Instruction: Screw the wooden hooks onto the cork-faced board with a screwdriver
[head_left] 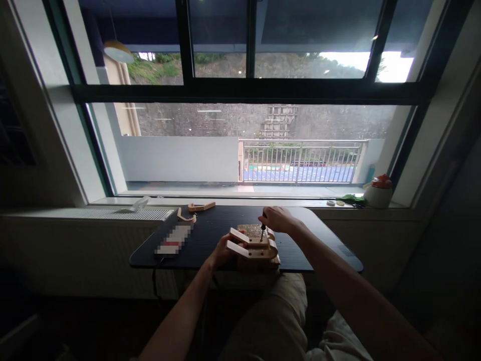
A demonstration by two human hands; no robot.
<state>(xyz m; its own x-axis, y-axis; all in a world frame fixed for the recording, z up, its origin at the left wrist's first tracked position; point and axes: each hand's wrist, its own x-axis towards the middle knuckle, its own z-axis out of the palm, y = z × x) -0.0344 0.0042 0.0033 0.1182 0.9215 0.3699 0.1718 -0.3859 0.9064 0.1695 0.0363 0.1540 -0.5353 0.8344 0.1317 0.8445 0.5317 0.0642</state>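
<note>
My right hand (pixel 277 219) is closed around the dark handle of a screwdriver (pixel 262 231). The screwdriver stands nearly upright, its tip down on a bent wooden bracket (pixel 262 254) with two pale, angled arms and dark screw holes. From the left, my left hand (pixel 222 250) grips the bracket near its arms; some of its fingers are hidden behind the wood. Under the bracket lies a brown, rough-looking block or board (pixel 244 229) at the front edge of the dark table (pixel 308 240).
Two more bent wooden pieces, one (pixel 202 206) at the back and another (pixel 186 216) nearer, lie on the table's left. A pixelated long object (pixel 175 243) with a cord is beside them. A white container with an orange top (pixel 379 191) stands on the sill at right.
</note>
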